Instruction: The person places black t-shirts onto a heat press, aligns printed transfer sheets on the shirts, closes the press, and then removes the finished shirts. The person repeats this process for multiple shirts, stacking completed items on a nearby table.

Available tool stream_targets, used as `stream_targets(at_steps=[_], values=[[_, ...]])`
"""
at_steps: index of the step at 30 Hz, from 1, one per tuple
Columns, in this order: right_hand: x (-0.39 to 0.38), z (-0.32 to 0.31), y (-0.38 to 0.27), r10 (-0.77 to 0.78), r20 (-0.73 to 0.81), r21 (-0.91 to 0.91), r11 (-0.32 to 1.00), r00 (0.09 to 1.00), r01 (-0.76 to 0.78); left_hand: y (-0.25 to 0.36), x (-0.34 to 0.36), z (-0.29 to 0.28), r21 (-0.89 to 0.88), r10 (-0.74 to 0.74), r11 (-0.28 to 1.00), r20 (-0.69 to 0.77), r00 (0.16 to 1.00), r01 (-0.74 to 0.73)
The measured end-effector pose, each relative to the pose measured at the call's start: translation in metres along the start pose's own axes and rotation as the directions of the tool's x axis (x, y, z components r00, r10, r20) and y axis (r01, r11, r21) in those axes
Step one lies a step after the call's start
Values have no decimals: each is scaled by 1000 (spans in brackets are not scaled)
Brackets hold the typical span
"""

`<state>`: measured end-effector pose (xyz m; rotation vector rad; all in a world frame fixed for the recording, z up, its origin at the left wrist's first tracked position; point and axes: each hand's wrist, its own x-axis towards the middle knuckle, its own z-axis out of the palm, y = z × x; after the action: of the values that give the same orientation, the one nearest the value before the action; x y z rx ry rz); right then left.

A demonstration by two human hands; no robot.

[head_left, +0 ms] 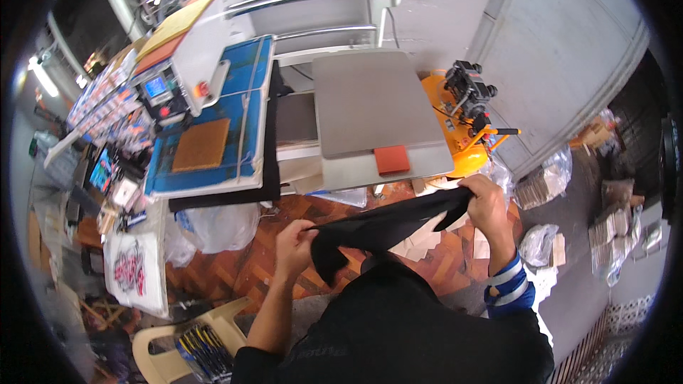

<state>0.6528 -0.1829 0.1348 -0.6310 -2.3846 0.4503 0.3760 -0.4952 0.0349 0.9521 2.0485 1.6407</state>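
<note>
My left hand (294, 245) grips one end of a black cloth (377, 227), and my right hand (482, 203) grips the other end, holding it raised in front of me with its middle stretched between them and loose folds hanging. Beyond the cloth is a press machine with a flat grey platen (370, 99) and a small red pad (390, 160) on its front part. At its left is a blue board (245, 121) in a white frame, bearing a square brown pad (199, 145). A control box (167, 96) with a small screen stands at the board's back left.
A yellow-orange compressor (466, 158) stands right of the press, beside a grey door (555, 50). Bagged stacks (612, 235) and loose papers lie on the floor at right. A cream plastic chair (149, 345) with dark packets is at lower left, below a printed sheet (131, 270).
</note>
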Motion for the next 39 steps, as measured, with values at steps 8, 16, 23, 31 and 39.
stream_targets(at_steps=[8, 16, 23, 31, 39], values=[[79, -26, 125, 506, 25, 553, 712, 862, -434, 144, 110, -50, 318, 263, 878, 306, 915, -358], [326, -84, 125, 161, -310, -172, 960, 937, -222, 188, 306, -42, 498, 469, 847, -532, 705, -188], [482, 40, 228, 74, -1, -356, 932, 997, -70, 111, 520, -46, 743, 439, 663, -282, 853, -95], [519, 269, 373, 650, 266, -232, 760, 712, -607, -60, 647, 60, -121, -402, 913, -435, 806, 390], [516, 296, 283, 164, -9, -16, 986, 986, -164, -102, 651, 102, 146, 82, 989, -386, 919, -27]])
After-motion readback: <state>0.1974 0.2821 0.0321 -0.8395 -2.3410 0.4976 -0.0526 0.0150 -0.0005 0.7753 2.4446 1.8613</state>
